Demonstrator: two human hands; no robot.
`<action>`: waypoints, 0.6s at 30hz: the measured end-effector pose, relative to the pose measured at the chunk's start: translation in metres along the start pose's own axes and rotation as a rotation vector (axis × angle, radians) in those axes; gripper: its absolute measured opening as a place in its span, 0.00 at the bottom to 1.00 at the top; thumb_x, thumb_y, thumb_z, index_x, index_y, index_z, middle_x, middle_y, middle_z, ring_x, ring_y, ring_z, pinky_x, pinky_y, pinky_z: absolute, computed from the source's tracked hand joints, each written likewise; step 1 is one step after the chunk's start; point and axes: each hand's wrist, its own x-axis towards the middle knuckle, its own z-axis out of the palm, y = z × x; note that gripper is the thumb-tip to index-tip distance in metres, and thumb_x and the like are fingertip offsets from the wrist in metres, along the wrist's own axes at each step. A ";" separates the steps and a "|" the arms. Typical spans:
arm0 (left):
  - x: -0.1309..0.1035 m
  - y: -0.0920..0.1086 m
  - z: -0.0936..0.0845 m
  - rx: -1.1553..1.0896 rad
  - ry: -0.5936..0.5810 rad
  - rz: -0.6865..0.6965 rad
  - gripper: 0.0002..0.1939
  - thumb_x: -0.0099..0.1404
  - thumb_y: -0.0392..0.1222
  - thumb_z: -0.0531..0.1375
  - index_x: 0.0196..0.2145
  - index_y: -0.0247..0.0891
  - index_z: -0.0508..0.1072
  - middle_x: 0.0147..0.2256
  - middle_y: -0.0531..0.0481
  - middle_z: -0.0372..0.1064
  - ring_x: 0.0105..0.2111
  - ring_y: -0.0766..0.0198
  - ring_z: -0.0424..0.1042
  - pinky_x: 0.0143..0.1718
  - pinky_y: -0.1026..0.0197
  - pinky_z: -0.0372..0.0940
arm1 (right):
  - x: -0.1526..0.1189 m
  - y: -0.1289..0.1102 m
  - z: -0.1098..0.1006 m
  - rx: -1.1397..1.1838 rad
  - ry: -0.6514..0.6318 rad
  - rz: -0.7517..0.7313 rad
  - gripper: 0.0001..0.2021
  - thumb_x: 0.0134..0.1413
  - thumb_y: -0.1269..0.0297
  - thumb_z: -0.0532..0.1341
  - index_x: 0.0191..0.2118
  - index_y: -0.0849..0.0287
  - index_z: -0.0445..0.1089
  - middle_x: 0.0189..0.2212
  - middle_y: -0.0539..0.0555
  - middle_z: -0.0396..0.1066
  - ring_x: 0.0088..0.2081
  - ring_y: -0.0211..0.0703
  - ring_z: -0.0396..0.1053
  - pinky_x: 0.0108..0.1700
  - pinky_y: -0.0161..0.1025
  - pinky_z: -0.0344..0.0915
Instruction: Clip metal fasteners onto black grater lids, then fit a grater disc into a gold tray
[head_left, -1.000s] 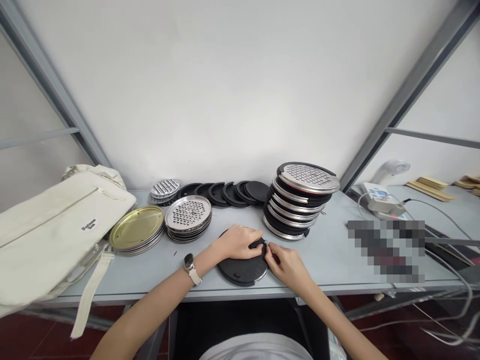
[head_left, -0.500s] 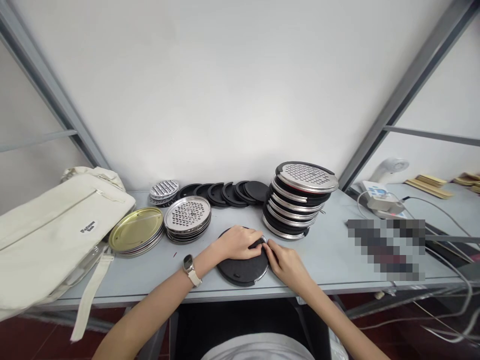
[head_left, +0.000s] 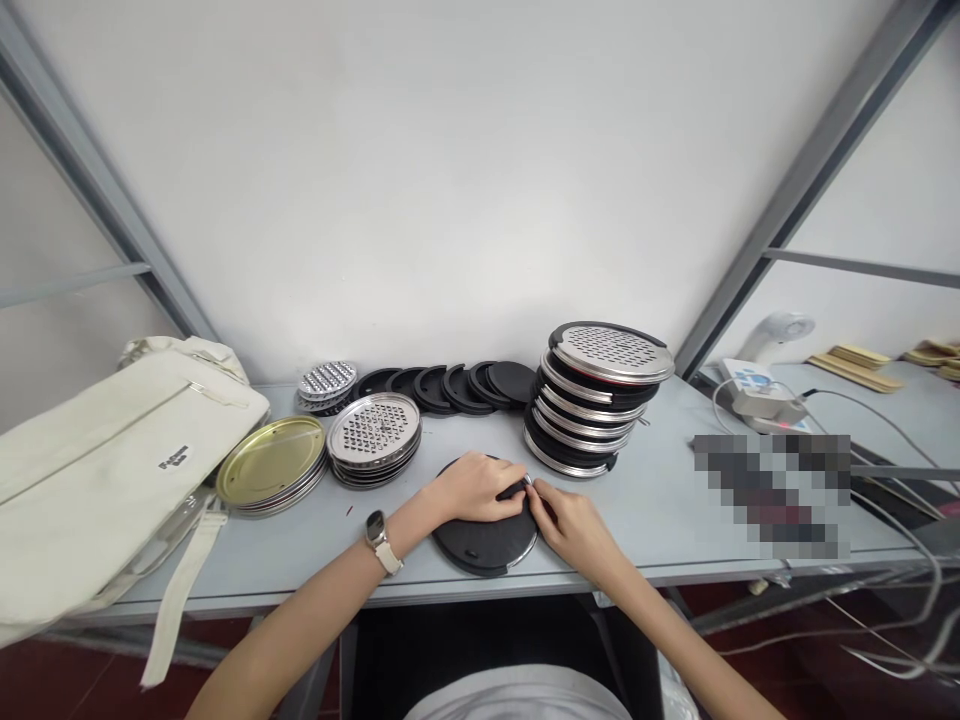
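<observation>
The left hand (head_left: 478, 487) lies palm down across the black disc (head_left: 486, 548), fingers reaching toward its right side; whether they clamp it, I cannot tell; the right hand (head_left: 568, 517), forearm slanting in from lower right, pinches thumb and fingertips together on the disc's silver-edged rim; the disc rests flat near the grey table's (head_left: 660, 500) front edge.

Workshop, small-batch hand assembly by the look of it. Grey metal-framed workbench (head_left: 660, 515) against plain white wall (head_left: 450, 180). Like parts kept in multiples: gold-coloured discs (head_left: 271, 460), grater plates (head_left: 375, 432), overlapping black rounds (head_left: 432, 392), tall stack of metal-and-black pieces (head_left: 600, 400). One black disc (head_left: 487, 548) at the near edge. Single personal-looking item (cream bag (head_left: 127, 450), left end).
</observation>
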 end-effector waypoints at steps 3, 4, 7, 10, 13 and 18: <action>0.000 0.000 0.001 0.001 0.001 0.000 0.06 0.64 0.43 0.54 0.31 0.39 0.63 0.29 0.53 0.71 0.27 0.64 0.70 0.25 0.61 0.53 | 0.000 -0.001 -0.001 0.039 -0.005 0.010 0.14 0.66 0.62 0.46 0.31 0.57 0.63 0.21 0.51 0.69 0.22 0.42 0.68 0.26 0.35 0.52; 0.000 0.000 0.001 0.002 0.002 -0.003 0.06 0.64 0.43 0.54 0.31 0.39 0.63 0.28 0.53 0.71 0.27 0.64 0.70 0.25 0.61 0.53 | 0.000 -0.001 -0.001 0.050 -0.007 0.014 0.14 0.66 0.62 0.46 0.30 0.57 0.63 0.21 0.51 0.69 0.22 0.42 0.67 0.26 0.35 0.52; 0.000 0.000 0.000 -0.003 0.001 -0.008 0.07 0.65 0.43 0.54 0.31 0.39 0.64 0.28 0.53 0.71 0.27 0.64 0.70 0.26 0.61 0.53 | 0.001 -0.001 -0.001 0.073 -0.011 0.027 0.14 0.65 0.62 0.46 0.30 0.57 0.62 0.21 0.51 0.69 0.21 0.41 0.66 0.26 0.35 0.52; 0.000 0.001 -0.001 -0.012 -0.001 -0.009 0.07 0.65 0.43 0.54 0.31 0.38 0.64 0.28 0.53 0.71 0.27 0.64 0.70 0.26 0.61 0.53 | 0.001 -0.002 -0.001 0.080 -0.008 0.034 0.13 0.65 0.62 0.47 0.30 0.57 0.63 0.20 0.50 0.68 0.21 0.40 0.65 0.26 0.35 0.52; 0.001 0.001 -0.001 -0.016 0.001 -0.006 0.07 0.65 0.43 0.54 0.31 0.39 0.64 0.28 0.53 0.71 0.26 0.64 0.70 0.25 0.61 0.52 | 0.000 -0.002 -0.001 0.083 -0.002 0.030 0.13 0.64 0.62 0.47 0.30 0.57 0.63 0.20 0.50 0.68 0.20 0.40 0.64 0.26 0.35 0.52; 0.001 0.001 -0.001 -0.020 0.004 -0.006 0.07 0.65 0.43 0.54 0.31 0.39 0.63 0.28 0.53 0.71 0.26 0.65 0.70 0.25 0.61 0.52 | 0.000 -0.002 -0.002 0.061 0.010 0.021 0.14 0.64 0.62 0.47 0.29 0.57 0.62 0.19 0.50 0.68 0.20 0.40 0.64 0.25 0.34 0.50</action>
